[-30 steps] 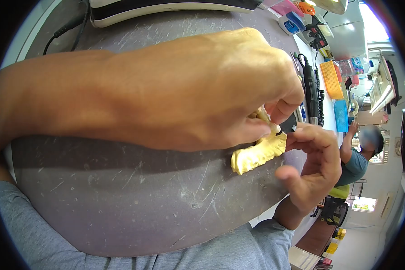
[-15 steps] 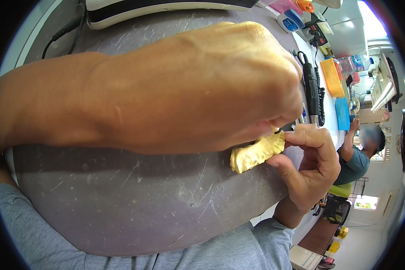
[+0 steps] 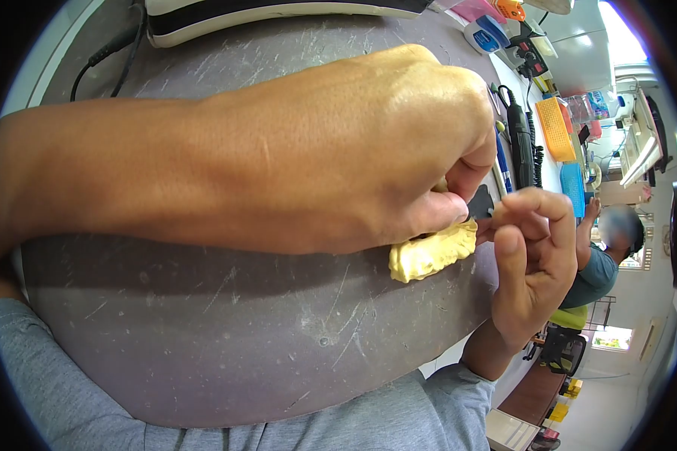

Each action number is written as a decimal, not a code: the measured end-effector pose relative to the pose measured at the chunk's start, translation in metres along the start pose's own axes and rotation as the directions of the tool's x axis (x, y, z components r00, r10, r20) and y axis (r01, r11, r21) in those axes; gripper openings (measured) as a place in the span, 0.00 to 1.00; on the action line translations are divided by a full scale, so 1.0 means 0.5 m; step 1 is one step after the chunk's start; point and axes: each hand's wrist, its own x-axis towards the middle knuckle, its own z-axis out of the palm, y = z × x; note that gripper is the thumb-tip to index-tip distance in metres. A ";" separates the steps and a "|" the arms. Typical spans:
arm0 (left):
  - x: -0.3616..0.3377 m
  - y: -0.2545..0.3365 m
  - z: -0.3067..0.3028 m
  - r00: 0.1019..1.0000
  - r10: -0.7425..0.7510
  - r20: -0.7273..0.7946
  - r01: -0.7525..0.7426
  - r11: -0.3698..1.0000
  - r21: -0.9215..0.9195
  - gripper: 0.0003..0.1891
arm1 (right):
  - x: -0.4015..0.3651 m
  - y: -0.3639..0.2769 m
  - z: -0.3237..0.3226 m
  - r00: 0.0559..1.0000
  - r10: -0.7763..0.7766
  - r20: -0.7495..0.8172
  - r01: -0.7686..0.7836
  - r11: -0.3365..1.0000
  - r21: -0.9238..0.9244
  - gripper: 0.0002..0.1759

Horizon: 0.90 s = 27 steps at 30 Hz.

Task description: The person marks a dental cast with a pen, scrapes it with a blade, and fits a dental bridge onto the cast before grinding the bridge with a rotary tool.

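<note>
A yellow, bumpy curved piece like a dental cast (image 3: 432, 254) rests on the grey worktop (image 3: 278, 338). My left hand (image 3: 376, 150) reaches in from the left over the piece's upper edge, back up, thumb and fingers pinched together. A small yellowish bit shows between them, too hidden to name. To the right of the cast is my right hand (image 3: 534, 259), its thumb and forefinger apart with nothing between them. One of its fingers reaches the cast's right end. Part of the cast is hidden under my left hand.
A black handpiece (image 3: 519, 143) with a coiled cord and a blue pen (image 3: 502, 161) lie beyond my hands. Orange (image 3: 555, 129) and blue (image 3: 572, 189) baskets stand farther right. A white device (image 3: 278, 19) sits at the top. A person (image 3: 598, 274) is at the far right.
My left hand has lifted and drawn back slightly, showing its thumb. My right thumb and forefinger have come off the cast and moved up and right. The cast has turned slightly.
</note>
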 end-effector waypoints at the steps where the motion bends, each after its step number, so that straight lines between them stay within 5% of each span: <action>1: 0.000 0.001 -0.001 1.000 -0.003 0.007 0.003 1.000 0.002 0.08 | 0.005 -0.004 0.001 1.000 -0.001 0.000 0.001 1.000 0.001 0.18; 4: 0.000 0.001 -0.005 0.997 -0.052 0.053 0.054 0.998 -0.045 0.09 | 0.020 -0.010 0.000 0.999 0.021 0.043 -0.016 0.993 -0.120 0.13; 6: 0.000 -0.008 0.000 1.000 -0.019 0.022 0.020 0.999 -0.050 0.09 | 0.028 -0.006 -0.007 0.983 -0.095 0.154 0.133 0.958 -0.254 0.11; 27: -0.006 -0.003 -0.008 0.998 -0.040 0.041 0.042 0.998 -0.050 0.11 | 0.023 -0.011 -0.001 0.992 -0.074 0.105 0.093 0.977 -0.193 0.04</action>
